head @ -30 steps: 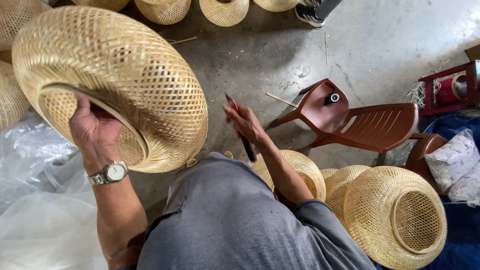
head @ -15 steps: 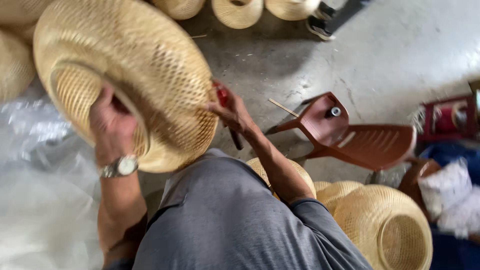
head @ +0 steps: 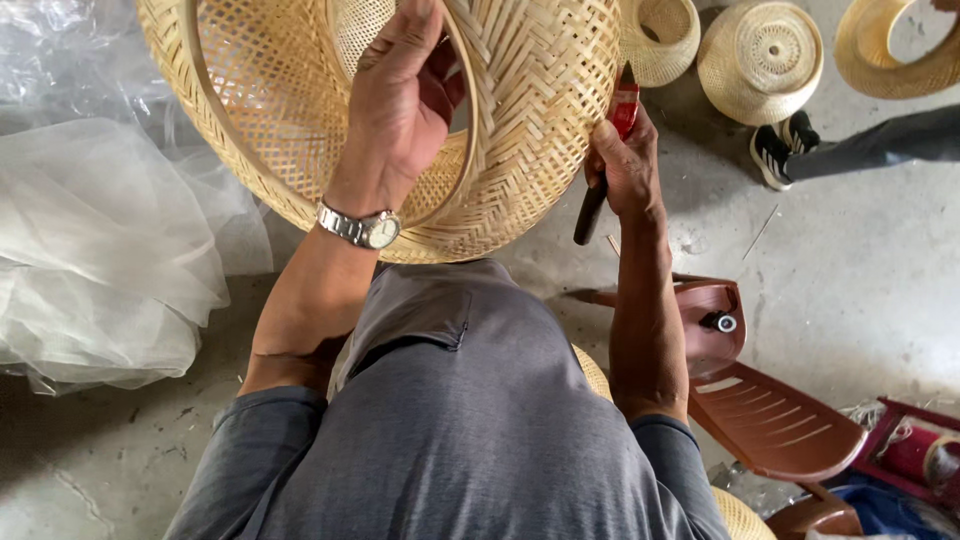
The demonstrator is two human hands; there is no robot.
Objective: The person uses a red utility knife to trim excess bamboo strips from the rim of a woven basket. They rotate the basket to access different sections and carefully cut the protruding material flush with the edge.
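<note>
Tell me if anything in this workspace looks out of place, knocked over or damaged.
One thing stands out: the brown plastic chair lies tipped over on the concrete floor, beside the right hand holding the red-handled cutters. The woven bamboo shade, gripped by the left hand, shows no damage.

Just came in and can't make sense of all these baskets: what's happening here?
A person holds a large woven bamboo shade up in front of them. The left hand grips its inner rim, while the right hand holds a red-handled cutter against its outer edge. Smaller woven shades lie on the concrete floor.
</note>
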